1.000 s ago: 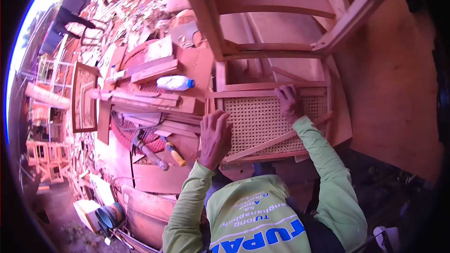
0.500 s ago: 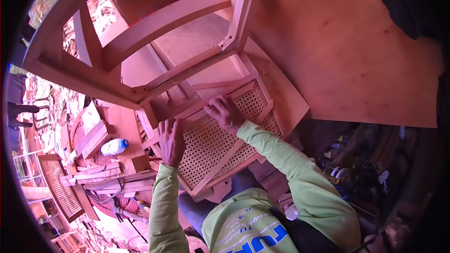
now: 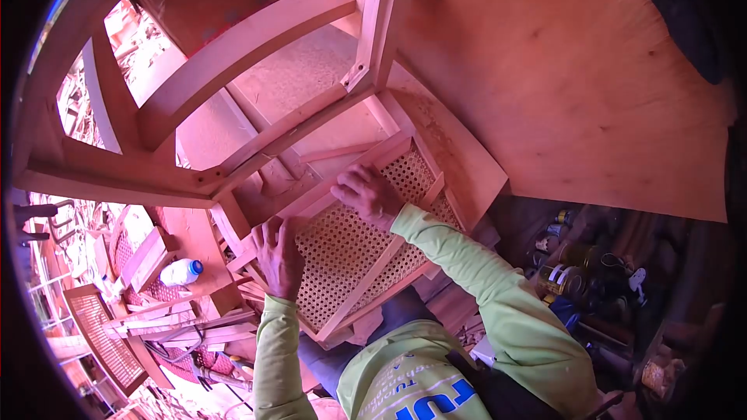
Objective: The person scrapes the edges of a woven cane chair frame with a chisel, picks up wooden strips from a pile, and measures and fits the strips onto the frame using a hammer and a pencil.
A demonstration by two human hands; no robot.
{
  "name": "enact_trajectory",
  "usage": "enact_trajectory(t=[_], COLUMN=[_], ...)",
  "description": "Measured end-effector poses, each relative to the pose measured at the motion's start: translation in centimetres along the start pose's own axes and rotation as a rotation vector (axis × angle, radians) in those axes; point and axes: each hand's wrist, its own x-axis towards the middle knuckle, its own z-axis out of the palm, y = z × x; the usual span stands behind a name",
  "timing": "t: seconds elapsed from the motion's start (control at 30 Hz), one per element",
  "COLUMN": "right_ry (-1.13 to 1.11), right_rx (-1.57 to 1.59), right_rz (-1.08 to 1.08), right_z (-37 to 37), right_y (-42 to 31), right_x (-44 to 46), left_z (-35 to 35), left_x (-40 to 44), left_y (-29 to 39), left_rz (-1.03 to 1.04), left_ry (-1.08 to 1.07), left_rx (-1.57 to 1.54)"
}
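A woven cane panel (image 3: 341,253) in a wooden frame rests tilted close to my lap, with a diagonal wooden strip (image 3: 373,272) across it. My left hand (image 3: 280,258) is closed over the upper left part of the frame, its fingers curled on the rail. Farther right, my right hand (image 3: 369,196) bends its fingers over the same upper rail (image 3: 315,193), with the palm above the cane. Beyond both hands stands a larger wooden chair frame (image 3: 257,50) with a curved crosspiece. Parts of the rail under my fingers are hidden.
A plywood sheet (image 3: 568,85) rises at the right. To the left lie a white bottle with a blue cap (image 3: 181,272), stacked wood pieces (image 3: 175,325) and another framed woven panel (image 3: 105,334). Jars (image 3: 562,278) and clutter sit in shadow at lower right.
The chair frame and bottle appear farther left as the view shifts. Both hands stay on the panel's upper rail, with only slight changes in finger position.
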Motion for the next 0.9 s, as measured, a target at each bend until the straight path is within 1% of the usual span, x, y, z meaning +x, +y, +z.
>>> enact_trajectory(t=[0.13, 0.23, 0.33, 0.47, 0.67, 0.77, 0.87, 0.9], right_ry=[-0.003, -0.074, 0.026, -0.067, -0.013, -0.003, -0.025, -0.035], right_rx=[0.006, 0.015, 0.15, 0.268, 0.283, 0.304, 0.285, 0.272], right_rz=[0.01, 0.122, 0.053, 0.101, 0.09, 0.112, 0.13, 0.137], right_z=[0.1, -0.7, -0.5, 3.0, 4.2, 5.0, 5.3, 5.4], right_y=[0.0, -1.0, -1.9, -2.7, -2.0, -1.9, -2.0, -2.2], right_x=[0.0, 0.5, 2.6, 2.6, 1.9, 2.1, 1.9, 1.7], left_z=[0.2, 0.5, 1.1, 0.6, 0.6, 0.1, -1.5, -0.6], left_x=[0.0, -0.4, -0.7, -0.7, -0.6, -0.8, -2.8, -5.1], left_y=[-0.2, -0.4, -0.6, -0.5, 0.0, 1.4, 5.3, 5.8], left_rz=[-0.008, -0.02, -0.022, -0.033, -0.044, -0.045, -0.109, -0.113], left_ry=[0.003, 0.013, 0.036, 0.026, 0.042, 0.092, 0.086, 0.014], left_rx=[-0.007, -0.02, -0.033, -0.016, -0.006, 0.101, -0.063, -0.194])
